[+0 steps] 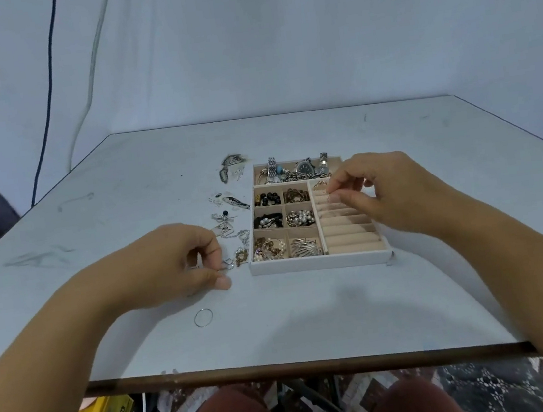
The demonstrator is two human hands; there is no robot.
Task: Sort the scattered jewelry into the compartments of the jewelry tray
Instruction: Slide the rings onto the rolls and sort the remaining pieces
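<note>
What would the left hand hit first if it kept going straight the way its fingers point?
Likely the small silver jewelry piece right at the left hand fingertips, then the gold-coloured piece beside it, then the left wall of the white jewelry tray. Whether it is already touching is unclear.

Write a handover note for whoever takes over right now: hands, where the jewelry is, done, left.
Left hand: pinches a silver piece on the table, left of the tray.
Right hand: pinches a tiny piece over the ring rolls.
Done: six small compartments and the back one hold jewelry.
Left: loose pile beside the tray, hoop nearer the person.
</note>
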